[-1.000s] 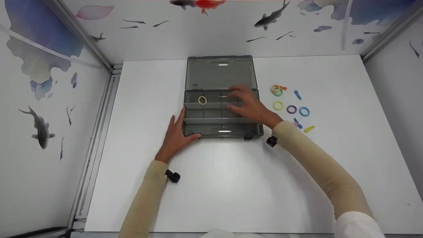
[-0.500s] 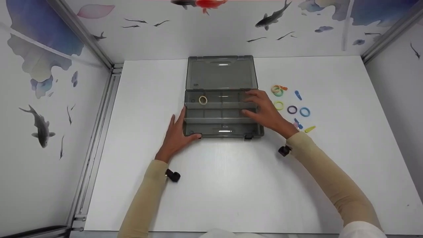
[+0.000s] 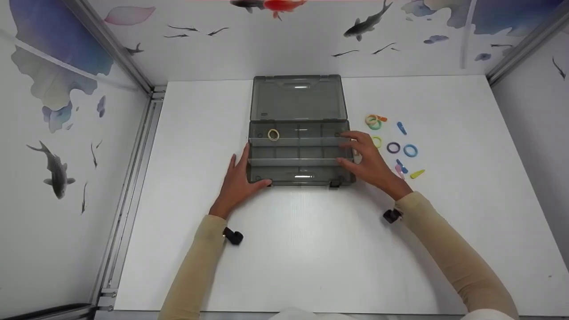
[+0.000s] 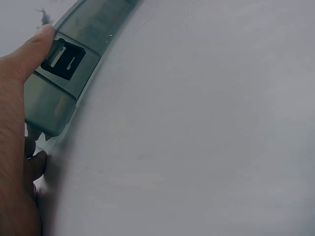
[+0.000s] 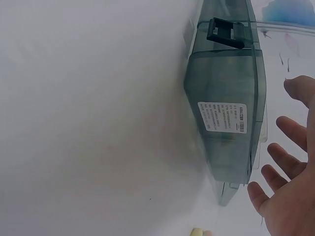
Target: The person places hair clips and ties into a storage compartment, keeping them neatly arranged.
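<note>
A grey translucent compartment box (image 3: 275,174) lies with its lid (image 3: 298,98) folded back on the white table. Inside its upper left compartment sits a pale beige ring (image 3: 273,135). My left hand (image 3: 234,186) rests against the box's left front corner, fingers straight along the side, thumb extended along the front edge; the left wrist view has the thumb beside a dark latch (image 4: 64,59). My right hand (image 3: 372,163) is at the box's right edge, fingers spread, holding nothing; in the right wrist view it faces the box's labelled side wall (image 5: 221,152) across a gap.
Right of the box lie a lime ring (image 3: 378,142), a purple ring (image 3: 393,147), a blue ring (image 3: 410,150) and a cluster of rings (image 3: 374,125). Several hair clips lie among them, including a blue clip (image 3: 401,128) and a yellow clip (image 3: 417,174). Printed panels enclose the table.
My right hand has moved from over the compartments rightward and toward me, to the box's right edge. The left hand and box have stayed put.
</note>
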